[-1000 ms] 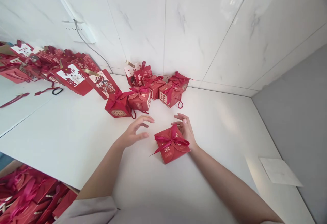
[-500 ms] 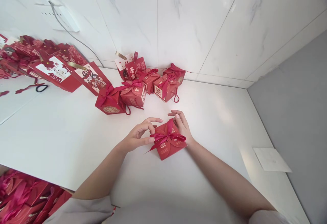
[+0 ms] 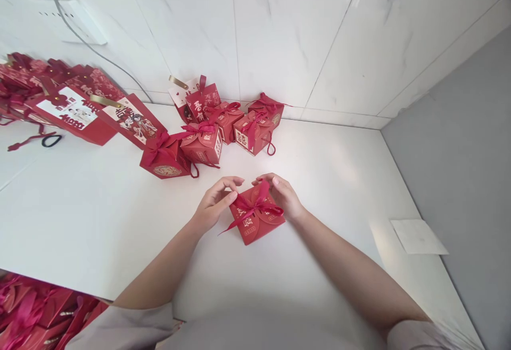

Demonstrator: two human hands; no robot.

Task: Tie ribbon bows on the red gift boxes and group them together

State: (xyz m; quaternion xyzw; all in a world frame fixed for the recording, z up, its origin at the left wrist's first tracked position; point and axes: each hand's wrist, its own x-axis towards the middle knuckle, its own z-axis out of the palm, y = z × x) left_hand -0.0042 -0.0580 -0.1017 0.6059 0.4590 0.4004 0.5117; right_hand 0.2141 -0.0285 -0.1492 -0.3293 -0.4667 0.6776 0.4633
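Note:
A red gift box (image 3: 259, 230) with gold lettering and scalloped top flaps sits on the white table between my hands. Its dark pink ribbon (image 3: 256, 207) is tied in a bow on top, one tail hanging off the left side. At the box's far left corner, my left hand (image 3: 215, 201) is curled, with the thumb tip against the edge by the ribbon. My right hand (image 3: 284, 195) wraps round the far right side, its fingers bent behind the bow. The box's far side and some of my fingertips are hidden.
Several ribbon-tied red boxes (image 3: 165, 161) stand beyond my hands near the tiled wall (image 3: 275, 35). Tall red gift bags (image 3: 131, 121) are at the left. More red boxes (image 3: 51, 307) fill the lower left corner. A white sheet (image 3: 419, 236) lies at the right.
My left fingers have drawn closer together at the box's corner. My right hand's fingers have curled in more behind the bow. The view has shifted slightly.

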